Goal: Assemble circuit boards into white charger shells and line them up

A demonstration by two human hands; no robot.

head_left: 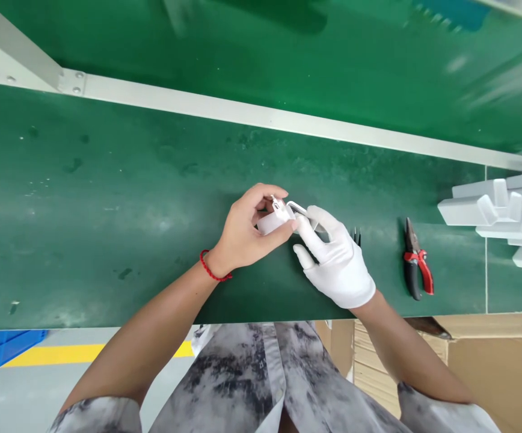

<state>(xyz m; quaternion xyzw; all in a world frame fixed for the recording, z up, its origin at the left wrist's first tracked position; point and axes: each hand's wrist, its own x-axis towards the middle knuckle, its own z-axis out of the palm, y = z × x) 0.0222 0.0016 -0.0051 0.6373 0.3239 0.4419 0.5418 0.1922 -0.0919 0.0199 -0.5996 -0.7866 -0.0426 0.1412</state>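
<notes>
My left hand (pixel 247 231), bare with a red cord at the wrist, closes round a small white plastic housing (pixel 269 224), thumb on the near side and fingers on the far side. A small slotted fitting (pixel 279 208) shows at the housing's upper end. My right hand (pixel 335 258), in a white glove, meets the piece from the right. Its foremost fingers are closed on the piece's right end, beside a thin bent white edge (pixel 297 207); the fingertips partly hide what they grip. Dark tweezer tips (pixel 357 236) stick out just beyond the glove.
Pliers with red and black handles (pixel 417 264) lie on the green bench (pixel 107 240), right of my hands. Several long white plastic pieces (pixel 477 207) are stacked at the right edge. A white rail (pixel 243 111) crosses behind. Cardboard boxes (pixel 495 373) stand below the bench.
</notes>
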